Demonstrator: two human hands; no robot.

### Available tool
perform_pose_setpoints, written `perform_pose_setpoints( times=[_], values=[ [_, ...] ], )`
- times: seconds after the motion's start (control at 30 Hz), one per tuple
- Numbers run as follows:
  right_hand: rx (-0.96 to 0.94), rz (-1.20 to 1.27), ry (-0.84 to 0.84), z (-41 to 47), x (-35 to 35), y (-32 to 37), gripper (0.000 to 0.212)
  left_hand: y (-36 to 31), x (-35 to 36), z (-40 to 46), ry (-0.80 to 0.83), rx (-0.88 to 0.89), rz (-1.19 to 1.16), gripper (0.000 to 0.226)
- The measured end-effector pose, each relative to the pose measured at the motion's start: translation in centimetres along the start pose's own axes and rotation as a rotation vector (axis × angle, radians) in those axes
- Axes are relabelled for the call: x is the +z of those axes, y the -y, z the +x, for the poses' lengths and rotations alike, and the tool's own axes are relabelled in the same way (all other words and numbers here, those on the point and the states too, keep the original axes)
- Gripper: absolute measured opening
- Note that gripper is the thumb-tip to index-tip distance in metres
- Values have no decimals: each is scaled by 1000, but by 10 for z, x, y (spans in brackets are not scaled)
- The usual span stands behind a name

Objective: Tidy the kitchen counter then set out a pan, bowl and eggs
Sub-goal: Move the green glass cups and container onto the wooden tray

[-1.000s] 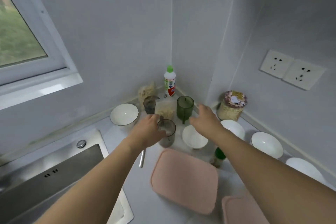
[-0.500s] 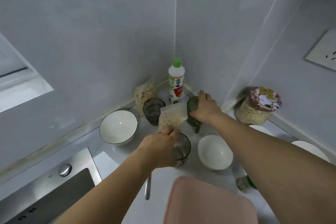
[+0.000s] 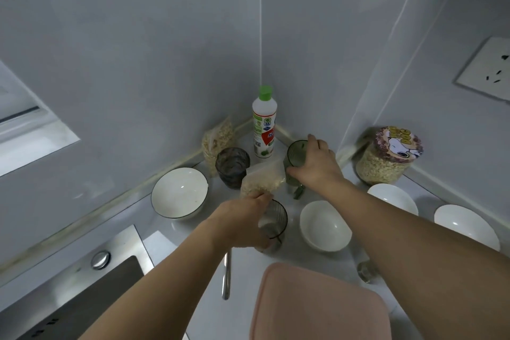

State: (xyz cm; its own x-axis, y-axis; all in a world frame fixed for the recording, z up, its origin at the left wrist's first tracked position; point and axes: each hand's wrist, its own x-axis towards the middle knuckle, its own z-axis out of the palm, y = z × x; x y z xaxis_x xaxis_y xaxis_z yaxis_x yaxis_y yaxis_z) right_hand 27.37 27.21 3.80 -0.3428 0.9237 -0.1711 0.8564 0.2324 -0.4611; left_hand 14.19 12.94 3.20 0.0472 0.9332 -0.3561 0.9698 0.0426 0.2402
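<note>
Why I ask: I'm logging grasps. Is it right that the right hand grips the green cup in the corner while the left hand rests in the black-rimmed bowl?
One thing is wrong. In the head view the left hand grips the clear ribbed glass, not the black-rimmed bowl. The right hand does grip the green cup.

Sink (image 3: 82,284): brushed steel, dull sheen.
Bowls (image 3: 179,196): glossy white ceramic, the left one dark-rimmed.
Tumblers (image 3: 232,167): smoky ribbed glass, see-through.
Green cup (image 3: 294,154): translucent tinted glass or plastic; cannot tell which.
Bottle (image 3: 264,125): smooth white plastic, printed label, green cap.
Oat bag (image 3: 262,181): clear, thin plastic film.
Jar (image 3: 386,163): clear wall, printed lid.
Pink lid (image 3: 317,303): matt, smooth.
Counter (image 3: 242,320): smooth pale surface, faint gloss.
</note>
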Motion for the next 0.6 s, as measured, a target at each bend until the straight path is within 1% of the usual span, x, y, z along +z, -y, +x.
perform_pose_setpoints(
  times=[0.13, 0.23, 0.4, 0.6],
  values=[
    [-23, 10, -53, -34, -26, 2, 96, -13, -10, -16, -26, -41, -43, 97],
    [-34, 26, -118, -72, -53, -1, 94, -34, -23, -34, -76, -48, -48, 96],
    [-61, 53, -195, -148, -97, -18, 94, -83, -42, -69, -135, -81, -69, 96],
    [-28, 48, -257, -257, -151, -63, 92, -168, -46, -125, -221, -54, -19, 94]
  ],
)
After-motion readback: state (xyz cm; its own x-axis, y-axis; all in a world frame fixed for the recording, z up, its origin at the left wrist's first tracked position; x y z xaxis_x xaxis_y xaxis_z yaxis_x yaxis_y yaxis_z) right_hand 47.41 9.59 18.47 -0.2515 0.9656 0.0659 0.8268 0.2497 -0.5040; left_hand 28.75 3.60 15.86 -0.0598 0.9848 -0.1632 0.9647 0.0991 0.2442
